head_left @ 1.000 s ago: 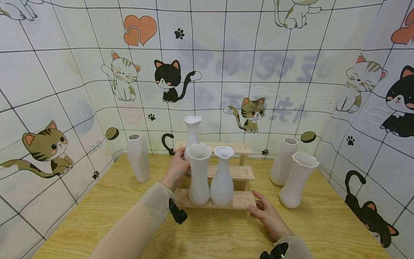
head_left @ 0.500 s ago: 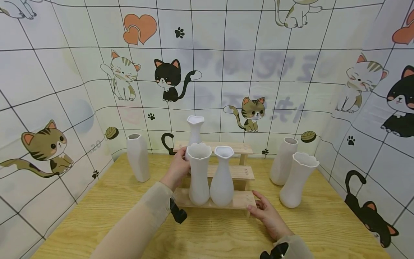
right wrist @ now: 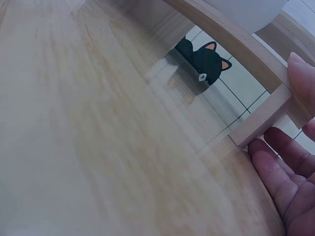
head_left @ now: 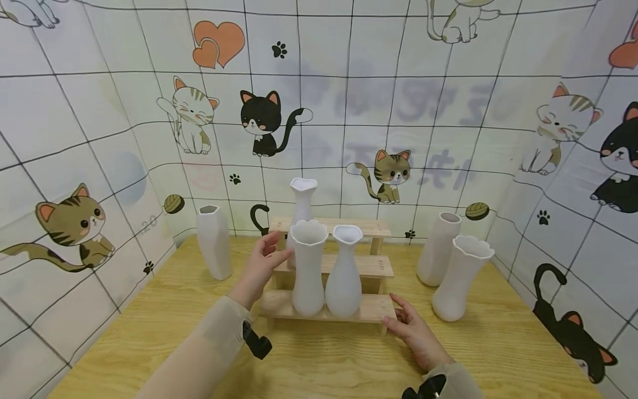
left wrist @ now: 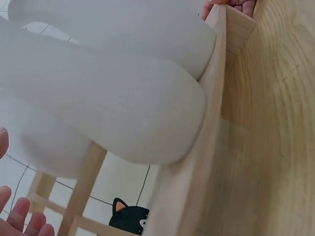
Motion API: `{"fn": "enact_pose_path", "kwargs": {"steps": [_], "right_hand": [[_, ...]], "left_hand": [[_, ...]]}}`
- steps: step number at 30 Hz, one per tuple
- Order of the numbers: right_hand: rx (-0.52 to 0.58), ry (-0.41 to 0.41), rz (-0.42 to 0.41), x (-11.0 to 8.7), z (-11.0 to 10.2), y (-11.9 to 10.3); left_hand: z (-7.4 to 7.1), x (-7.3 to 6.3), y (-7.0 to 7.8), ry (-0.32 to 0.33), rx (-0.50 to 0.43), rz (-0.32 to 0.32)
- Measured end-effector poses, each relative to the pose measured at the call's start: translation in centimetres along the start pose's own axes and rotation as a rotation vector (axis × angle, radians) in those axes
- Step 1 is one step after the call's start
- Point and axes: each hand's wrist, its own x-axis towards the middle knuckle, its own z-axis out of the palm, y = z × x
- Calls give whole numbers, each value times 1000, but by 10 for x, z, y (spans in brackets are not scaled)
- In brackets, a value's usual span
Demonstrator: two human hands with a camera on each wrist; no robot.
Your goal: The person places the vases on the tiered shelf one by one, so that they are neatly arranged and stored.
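Note:
A three-step wooden display rack (head_left: 371, 302) stands on the table. On its lowest step are two white vases: a scallop-rimmed one (head_left: 309, 271) and a narrow-necked one (head_left: 344, 277) to its right. Behind them rises another white vase (head_left: 303, 199) with a flared rim, its base hidden by the front vase. My left hand (head_left: 259, 266) is just left of that rear vase with fingers spread apart; in the left wrist view its fingertips (left wrist: 19, 216) hold nothing. My right hand (head_left: 411, 332) grips the right end of the lowest step, thumb (right wrist: 300, 78) on the board and fingers against the leg.
A white angular vase (head_left: 214, 244) stands at the table's left. On the right are a white cylinder-like vase (head_left: 438, 249) and a wavy-rimmed white vase (head_left: 459, 280). A cat-print sheet (head_left: 319, 127) closes off the back and both sides of the wooden table (head_left: 319, 360).
My left hand has let go of the rear vase and drawn back a little to the left. Before that, the vase shifted slightly right. My right hand has stayed on the rack.

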Motion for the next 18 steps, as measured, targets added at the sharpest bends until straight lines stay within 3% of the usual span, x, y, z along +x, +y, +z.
{"fn": "enact_pose_path", "kwargs": {"steps": [12,18], "right_hand": [[-17,-4,2,2,-2,3],[-7,-8,-2,3,-2,3]], "left_hand": [[-33,-21,-32,78,-10,-73],[-43,-34,-50,47,2,-107]]}}
